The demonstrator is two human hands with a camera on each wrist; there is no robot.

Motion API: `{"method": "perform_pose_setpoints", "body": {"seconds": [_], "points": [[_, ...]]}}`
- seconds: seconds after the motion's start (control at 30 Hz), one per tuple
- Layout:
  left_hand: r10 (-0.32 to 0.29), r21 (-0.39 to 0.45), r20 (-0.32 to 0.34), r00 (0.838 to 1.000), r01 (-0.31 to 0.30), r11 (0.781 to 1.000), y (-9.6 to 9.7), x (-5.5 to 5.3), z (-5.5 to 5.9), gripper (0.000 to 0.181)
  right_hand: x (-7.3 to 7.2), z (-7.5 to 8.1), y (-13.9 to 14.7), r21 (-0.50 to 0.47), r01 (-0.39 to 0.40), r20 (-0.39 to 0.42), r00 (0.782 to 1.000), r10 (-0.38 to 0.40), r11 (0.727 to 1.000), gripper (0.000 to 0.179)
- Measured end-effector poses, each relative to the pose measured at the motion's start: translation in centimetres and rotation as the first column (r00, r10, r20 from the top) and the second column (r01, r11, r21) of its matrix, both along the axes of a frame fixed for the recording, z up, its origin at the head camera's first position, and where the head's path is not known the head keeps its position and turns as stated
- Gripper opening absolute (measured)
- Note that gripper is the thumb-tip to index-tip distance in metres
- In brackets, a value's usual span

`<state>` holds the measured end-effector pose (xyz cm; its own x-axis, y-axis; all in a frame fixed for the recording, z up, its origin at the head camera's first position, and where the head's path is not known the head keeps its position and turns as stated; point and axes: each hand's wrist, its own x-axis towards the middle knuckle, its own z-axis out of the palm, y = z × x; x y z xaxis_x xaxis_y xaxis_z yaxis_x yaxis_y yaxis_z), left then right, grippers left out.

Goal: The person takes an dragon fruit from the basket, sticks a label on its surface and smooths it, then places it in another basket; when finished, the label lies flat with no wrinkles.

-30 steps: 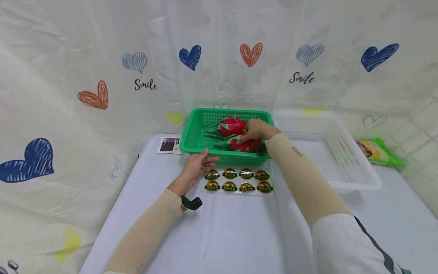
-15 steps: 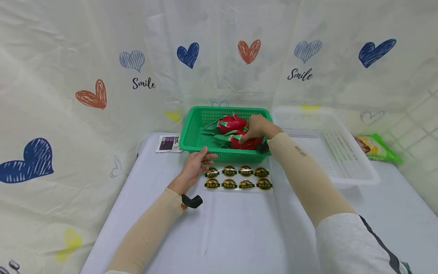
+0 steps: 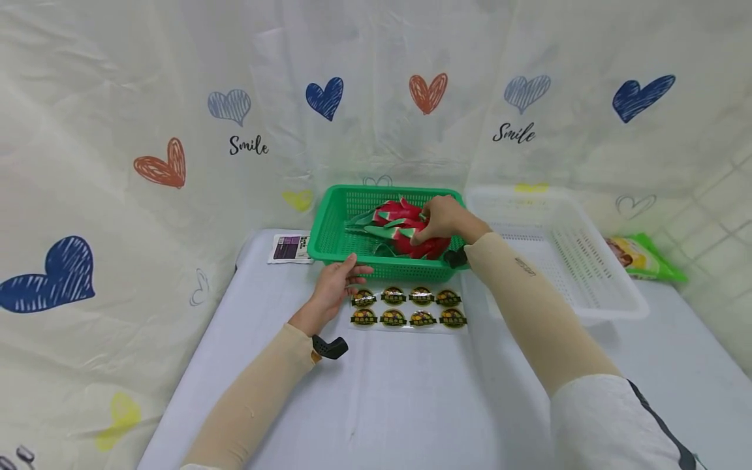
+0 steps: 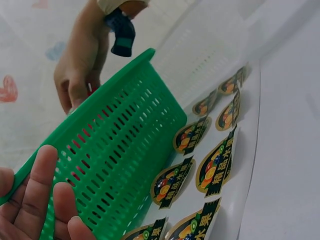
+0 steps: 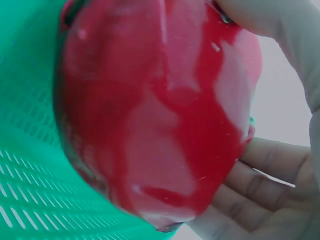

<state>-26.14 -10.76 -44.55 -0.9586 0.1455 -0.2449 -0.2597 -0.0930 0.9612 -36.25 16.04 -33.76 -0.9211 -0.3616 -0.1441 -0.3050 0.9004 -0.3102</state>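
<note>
My right hand (image 3: pixel 443 219) grips the nearer dragon fruit (image 3: pixel 405 243) at the right side of a green perforated basket (image 3: pixel 329 225). In the right wrist view, its glossy red skin (image 5: pixel 150 115) sits between the thumb above and the fingers (image 5: pixel 260 192) below. Behind it in the basket lies another dragon fruit (image 3: pixel 393 212), red with green leaf tips. My left hand (image 3: pixel 335 284) is at the basket's front left corner. In the left wrist view, the thumb (image 4: pixel 6 181) is at the rim and the fingers (image 4: pixel 42 172) lie along the outside wall, holding it loosely.
A clear sheet of round fruit-print stickers (image 3: pixel 408 307) lies in front of the basket. To the right stands a white perforated basket (image 3: pixel 613 307), with a green and yellow packet (image 3: pixel 646 258) beyond it. A purple and white packet (image 3: pixel 290 249) lies at left. A heart-print sheet (image 3: pixel 376 98) hangs behind.
The right hand has tilted and lifted the nearer dragon fruit slightly, its leaves now overlapping the other fruit. The left hand stays in place at the basket.
</note>
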Motion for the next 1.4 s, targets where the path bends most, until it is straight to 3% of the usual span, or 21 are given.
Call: {"method": "perform_pose_setpoints", "body": {"seconds": [0.5,0.83,1.13,1.4], "points": [[0.008,0.02,0.006,1.0,-0.008,1.0,0.0,0.0,-0.2,0.05,2.6,2.0,0.5,-0.149,-0.022,-0.132,0.991,0.002,0.989,0.082],[0.008,0.036,0.0,1.0,-0.008,0.999,-0.1,-0.4,-0.3,0.049,4.4,3.4,1.4,-0.181,-0.046,-0.236,0.972,0.002,0.982,0.074],[-0.013,0.037,0.0,1.0,0.013,0.999,-0.3,-0.5,0.0,0.053,8.5,5.1,2.5,-0.256,-0.024,-0.245,0.969,-0.041,0.966,0.072],[-0.021,0.031,0.005,1.0,0.021,0.999,-0.4,-0.6,-0.1,0.055,13.0,4.3,3.2,-0.28,-0.016,-0.207,0.977,-0.044,0.96,0.074]]}}
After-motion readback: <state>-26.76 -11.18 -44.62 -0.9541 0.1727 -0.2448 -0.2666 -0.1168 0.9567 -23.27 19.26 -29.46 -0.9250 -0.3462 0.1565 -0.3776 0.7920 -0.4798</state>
